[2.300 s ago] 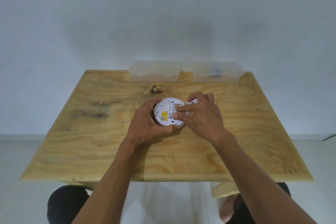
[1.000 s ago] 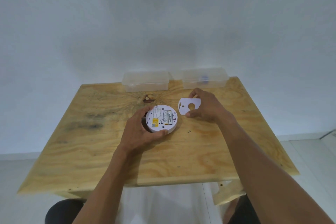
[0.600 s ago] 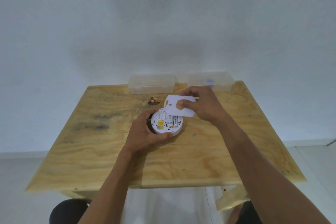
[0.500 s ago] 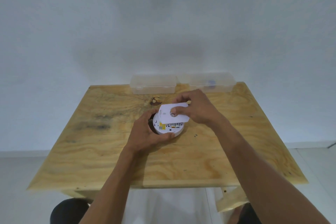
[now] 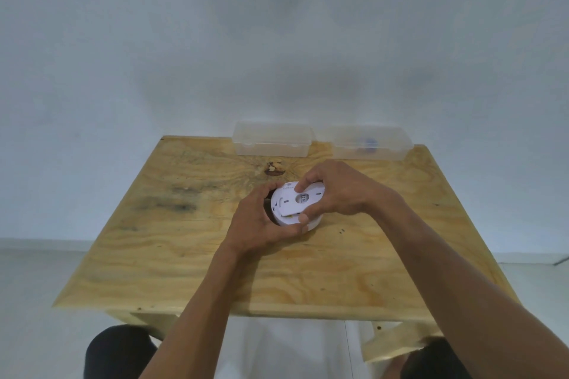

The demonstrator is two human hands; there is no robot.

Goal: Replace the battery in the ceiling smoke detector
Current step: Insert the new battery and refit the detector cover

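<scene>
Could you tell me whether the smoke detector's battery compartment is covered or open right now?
Covered: the white cover plate lies over the smoke detector, held by the right hand. Whether it is latched, cannot tell.

Wooden table (image 5: 184, 255) against a pale wall; round white smoke detector (image 5: 312, 223) lying on it near centre; left hand (image 5: 258, 221) grips its left and near rim; right hand (image 5: 334, 191) pinches the white cover plate (image 5: 291, 203) flat on the detector's top; two clear plastic boxes (image 5: 272, 143) (image 5: 369, 148) side by side at the far edge, the right one holding something small and blue.
</scene>
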